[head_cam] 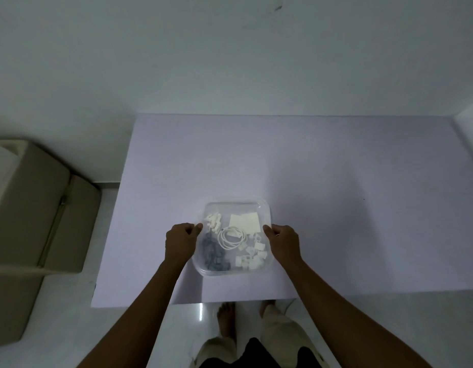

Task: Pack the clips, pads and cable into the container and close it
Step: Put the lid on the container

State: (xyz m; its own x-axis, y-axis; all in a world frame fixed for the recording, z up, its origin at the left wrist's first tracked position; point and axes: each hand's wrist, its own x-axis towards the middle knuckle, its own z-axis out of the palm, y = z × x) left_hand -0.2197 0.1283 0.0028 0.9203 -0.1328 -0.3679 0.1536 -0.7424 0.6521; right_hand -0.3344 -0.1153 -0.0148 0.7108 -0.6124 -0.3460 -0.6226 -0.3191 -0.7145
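The counter (323, 208), a pale lilac sheet-like top, fills the middle of the view, and the clear container (231, 208) sits on it near the near edge, slightly left of centre. It is roughly square with rounded corners, so it has no marked long axis; its sides run near-to-far and left-to-right, square to the person.

The relation that matters is that the container lies directly between the two hands, each at the middle of one side. The left hand (180, 241) has its grip curled at the left rim, fingertips touching it; the right hand (283, 241) does the same at the right rim. Both grips look closed on the rim or on a clear lid over it, but I cannot tell which, as the plastic is transparent. Neither hand is nearer than the other; both are equally placed to press down.

Inside, the cream pads (244, 221) lie far right, the white cable (231, 239) is coiled at the centre, dark clips (211, 254) lie near left, white clips (252, 257) near right, and small cream pieces (214, 220) far left. By my judgement, packing is done and only the closing remains.

No brand, label or readable writing shows anywhere.
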